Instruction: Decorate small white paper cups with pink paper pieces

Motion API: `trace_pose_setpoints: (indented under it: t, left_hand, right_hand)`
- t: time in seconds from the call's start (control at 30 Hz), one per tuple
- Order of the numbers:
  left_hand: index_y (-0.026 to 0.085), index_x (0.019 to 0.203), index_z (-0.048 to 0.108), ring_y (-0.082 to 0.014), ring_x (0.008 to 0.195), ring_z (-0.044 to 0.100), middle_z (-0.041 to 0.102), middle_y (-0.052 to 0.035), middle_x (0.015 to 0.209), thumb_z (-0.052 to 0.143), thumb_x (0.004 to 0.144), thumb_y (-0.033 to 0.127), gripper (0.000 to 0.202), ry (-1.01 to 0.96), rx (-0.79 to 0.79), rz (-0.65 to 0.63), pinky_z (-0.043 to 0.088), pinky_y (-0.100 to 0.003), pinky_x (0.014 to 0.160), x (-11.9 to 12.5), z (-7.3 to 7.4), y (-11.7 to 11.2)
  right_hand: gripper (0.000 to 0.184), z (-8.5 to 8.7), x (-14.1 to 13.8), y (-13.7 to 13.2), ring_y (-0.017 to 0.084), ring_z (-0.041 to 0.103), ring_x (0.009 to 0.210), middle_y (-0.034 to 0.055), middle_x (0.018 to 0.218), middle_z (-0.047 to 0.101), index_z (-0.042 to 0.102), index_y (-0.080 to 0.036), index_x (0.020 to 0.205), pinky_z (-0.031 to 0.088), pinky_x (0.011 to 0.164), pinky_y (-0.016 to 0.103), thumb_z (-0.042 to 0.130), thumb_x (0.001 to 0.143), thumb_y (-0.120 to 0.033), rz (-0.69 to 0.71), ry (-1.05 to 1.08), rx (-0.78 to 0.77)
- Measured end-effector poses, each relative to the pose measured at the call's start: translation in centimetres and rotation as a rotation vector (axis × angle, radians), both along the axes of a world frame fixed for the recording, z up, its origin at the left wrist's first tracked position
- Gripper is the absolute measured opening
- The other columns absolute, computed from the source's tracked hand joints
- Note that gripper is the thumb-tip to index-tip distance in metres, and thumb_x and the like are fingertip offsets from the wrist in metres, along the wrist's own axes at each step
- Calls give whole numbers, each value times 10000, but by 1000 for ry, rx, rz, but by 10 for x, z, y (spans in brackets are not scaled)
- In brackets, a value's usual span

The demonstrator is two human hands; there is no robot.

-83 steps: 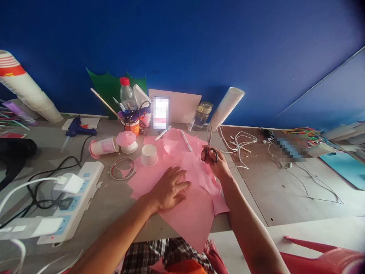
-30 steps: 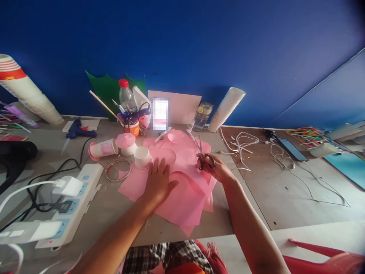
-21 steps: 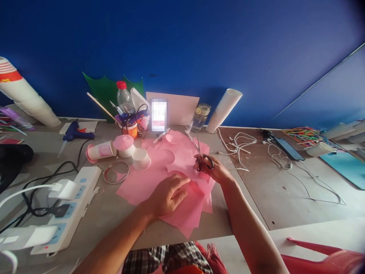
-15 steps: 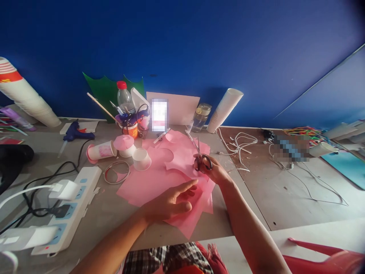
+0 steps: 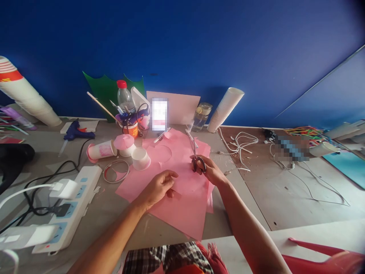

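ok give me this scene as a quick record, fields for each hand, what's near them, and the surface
left hand: fingers curled, pinching a sheet of the pink paper
right hand: holds black-handled scissors, blades pointing away from the person, over the paper
near the hands: upturned white paper cup; thin ring lying flat
left side: power strip; blue glue gun
back: stack of paper cups, leaning
surface: grey table
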State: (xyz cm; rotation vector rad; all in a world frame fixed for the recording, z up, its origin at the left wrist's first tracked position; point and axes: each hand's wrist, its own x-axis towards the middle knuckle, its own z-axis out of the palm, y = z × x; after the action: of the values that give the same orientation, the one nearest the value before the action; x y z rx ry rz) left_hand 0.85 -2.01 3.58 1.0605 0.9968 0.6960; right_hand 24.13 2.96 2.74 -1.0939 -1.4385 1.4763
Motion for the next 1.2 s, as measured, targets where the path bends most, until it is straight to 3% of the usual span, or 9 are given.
trace_pose_setpoints:
  t: [0.33, 0.53, 0.67, 0.73, 0.8, 0.87, 0.97, 1.1, 1.2]
  left_hand:
    - [198, 950, 442, -71, 444, 555, 475, 86, 658, 607, 783, 337, 273, 75, 51, -112, 469, -225, 498, -2, -13, 0]
    - [207, 1072, 450, -116, 488, 648, 574, 2, 891, 559, 777, 210, 314, 55, -46, -209, 492, -274, 559, -4, -9, -4]
    - [198, 1152, 495, -81, 467, 591, 615, 20, 737, 464, 761, 112, 401, 180, -3, -290, 465, -244, 580, -9, -4, -5]
    - [214, 1173, 509, -66, 461, 550, 642, 4, 804, 460, 753, 122, 432, 232, 8, -283, 433, -216, 522, -11, -2, -4]
    - [220, 1184, 520, -84, 569, 593, 650, -50, 1026, 482, 760, 163, 429, 241, 40, -249, 414, -196, 492, -12, -1, -2]
    - [219, 1252, 481, -167, 878, 643, 557, -110, 1266, 513, 777, 220, 477, 215, 85, -195, 425, -188, 516, -11, 0, -1]
    - [225, 1402, 301, -279, 1269, 446, 389, -171, 1438, 546, 793, 287, 660, 150, 77, -119, 467, -215, 590, -10, 1, 1]
    - [241, 1428, 243, -300, 1330, 375, 342, -174, 1475, 567, 791, 333, 721, 101, 24, -3, 506, -323, 769, -9, 2, 3]
    - [259, 1416, 275, -281, 1360, 335, 349, -143, 1482, 574, 798, 345, 692, 102, 20, 64, 434, -397, 956, -9, 4, 4]
  right_hand:
    - [592, 4, 4, 0, 126, 390, 552, 57, 778, 589, 573, -175, 1123, 417, 643, 342, 549, 764, -645, 3, 176, 25]
    - [664, 7, 12, -1, 159, 469, 621, 62, 781, 573, 573, -176, 1142, 427, 673, 355, 575, 705, -675, 165, 236, -42]
    - [677, 8, 15, -4, 179, 501, 660, 62, 760, 569, 565, -172, 1152, 421, 670, 352, 562, 704, -681, 258, 219, -73]
    - [679, 8, 16, -5, 179, 495, 655, 62, 749, 570, 561, -162, 1155, 401, 633, 331, 561, 707, -672, 281, 225, -75]
    - [675, 7, 16, -4, 175, 485, 652, 65, 752, 574, 552, -153, 1165, 367, 597, 306, 564, 714, -655, 296, 233, -82]
    - [678, 6, 16, -4, 171, 477, 654, 64, 755, 575, 543, -148, 1175, 345, 588, 295, 571, 716, -645, 307, 240, -89]
    - [683, 5, 16, -3, 168, 482, 663, 58, 759, 567, 545, -148, 1173, 346, 602, 296, 576, 711, -650, 304, 247, -92]
    - [679, 5, 17, -3, 163, 486, 665, 63, 772, 575, 537, -145, 1181, 334, 595, 287, 569, 725, -647, 316, 243, -96]
    - [676, 3, 18, -2, 150, 475, 652, 74, 787, 587, 525, -121, 1200, 311, 578, 274, 579, 746, -619, 356, 254, -96]
